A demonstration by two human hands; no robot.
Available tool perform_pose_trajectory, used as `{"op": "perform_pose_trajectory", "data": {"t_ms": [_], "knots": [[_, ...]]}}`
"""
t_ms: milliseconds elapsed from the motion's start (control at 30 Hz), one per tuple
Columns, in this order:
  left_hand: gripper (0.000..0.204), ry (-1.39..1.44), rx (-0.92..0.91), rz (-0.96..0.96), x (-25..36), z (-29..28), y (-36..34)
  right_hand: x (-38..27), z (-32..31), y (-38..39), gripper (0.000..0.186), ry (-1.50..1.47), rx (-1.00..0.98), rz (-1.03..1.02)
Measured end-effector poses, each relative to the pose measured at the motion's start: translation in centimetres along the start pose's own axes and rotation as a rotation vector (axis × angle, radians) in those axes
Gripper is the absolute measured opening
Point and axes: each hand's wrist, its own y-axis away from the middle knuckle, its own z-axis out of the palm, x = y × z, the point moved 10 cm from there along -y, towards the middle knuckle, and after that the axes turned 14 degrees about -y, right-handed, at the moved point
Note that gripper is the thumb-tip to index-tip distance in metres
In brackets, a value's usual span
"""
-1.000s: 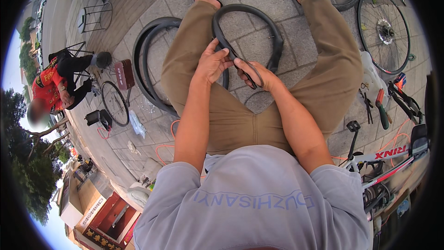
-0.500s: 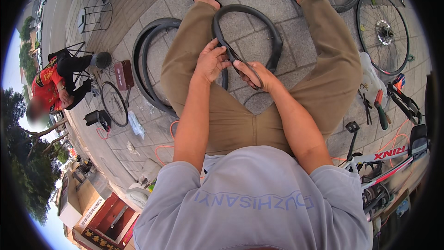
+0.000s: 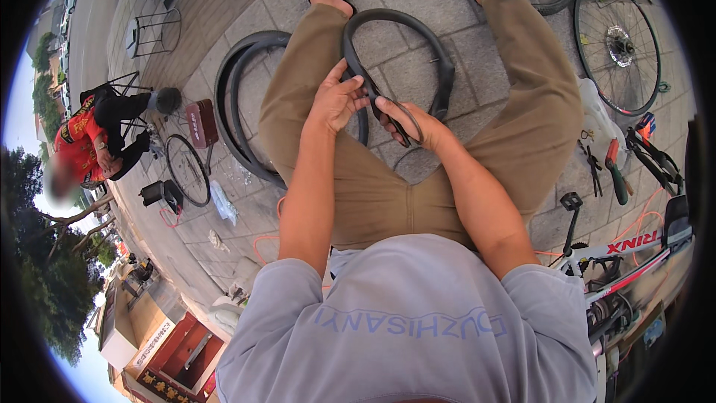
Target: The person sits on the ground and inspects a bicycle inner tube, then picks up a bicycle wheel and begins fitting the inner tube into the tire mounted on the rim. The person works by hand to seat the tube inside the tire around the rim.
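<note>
Open-air roadside workplace: paving [image 3: 470,48], tree [image 3: 52,269], bicycle wheel [image 3: 620,47], tools [image 3: 613,158].

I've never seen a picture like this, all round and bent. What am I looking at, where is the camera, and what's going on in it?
There's no machine at work here, just a person using two bare hands. The camera sits on their head and looks down; its very wide lens bends straight edges. Your left is their left.

The left hand and right hand hold a looped black rubber tube between the knees. Below is grey paving. Black tyres lie by the left leg. To the right are a spoked wheel, pliers and part of a bicycle. Someone else, in a red top, sits farther off to the left.
</note>
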Motion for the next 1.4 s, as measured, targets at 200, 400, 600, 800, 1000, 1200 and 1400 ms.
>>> {"op": "perform_pose_trajectory", "data": {"t_ms": [200,400,600,800,1000,1200,1400], "knots": [[0.065,0.022,0.035,-0.019,-0.3,0.0,0.2,0.1,0.3,-0.3,0.071,-0.035,-0.027,-0.021],[0.081,0.058,-0.012,0.012,-0.4,0.0,-0.2,0.4,0.3,-0.4,0.069,-0.083,-0.034,-0.017],[0.082,0.053,0.011,0.009,-0.4,0.1,0.0,0.6,-0.2,-0.4,0.07,-0.019,0.008,-0.02],[0.086,0.063,-0.022,0.009,-0.1,0.5,0.3,0.8,-0.2,-0.3,0.066,0.034,0.043,-0.009],[0.078,0.034,-0.107,0.019,-0.2,1.7,0.7,0.2,-0.2,-0.6,0.068,-0.008,0.015,-0.013],[0.075,0.037,-0.097,0.021,0.0,2.1,1.0,0.1,-0.1,-0.4,0.067,-0.051,-0.008,-0.021],[0.075,0.046,-0.095,0.02,-0.1,2.0,1.0,0.2,-0.5,-0.4,0.067,-0.02,0.032,-0.008]]}}
